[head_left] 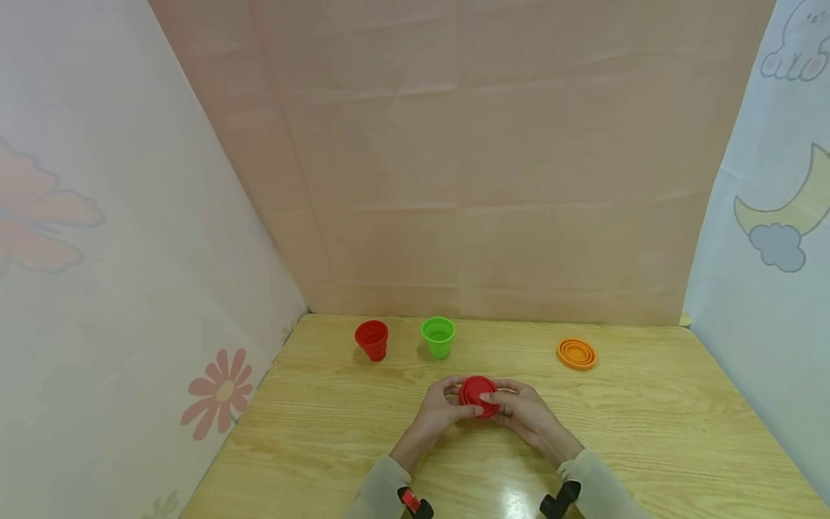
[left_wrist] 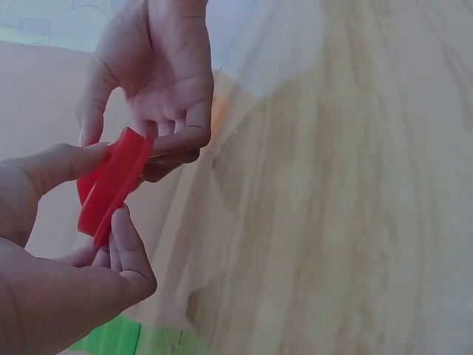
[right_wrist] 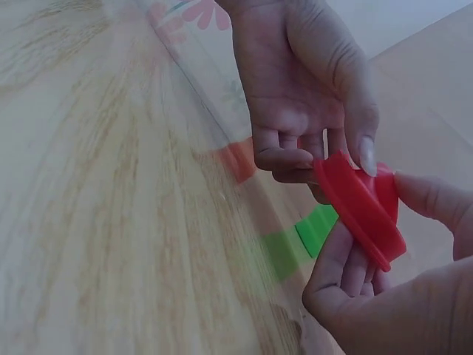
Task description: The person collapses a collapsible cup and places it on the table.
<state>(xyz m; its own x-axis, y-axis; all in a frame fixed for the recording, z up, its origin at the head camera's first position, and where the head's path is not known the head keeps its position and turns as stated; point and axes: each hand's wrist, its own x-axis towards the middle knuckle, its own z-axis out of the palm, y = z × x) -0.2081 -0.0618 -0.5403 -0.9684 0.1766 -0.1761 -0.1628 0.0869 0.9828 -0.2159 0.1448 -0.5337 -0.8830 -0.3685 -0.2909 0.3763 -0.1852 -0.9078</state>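
Both hands grip a red collapsible cup [head_left: 478, 396], folded down to a thick disc, above the near part of the table. In the head view its ringed round face points up toward me. My left hand [head_left: 436, 414] pinches its left side, thumb on the face and fingers behind the rim. My right hand [head_left: 530, 417] pinches the opposite side the same way, its thumb reaching over the middle. Seen edge-on in the right wrist view, the red cup [right_wrist: 362, 211] shows a wide rim with a stepped part standing out beside it.
Beyond the hands stand an opened red cup [head_left: 372, 340] at the back left and an opened green cup [head_left: 439, 336] beside it. An orange collapsible cup [head_left: 577, 354] lies flat at the back right. Walls enclose the wooden table [head_left: 668, 418] at the left, back and right.
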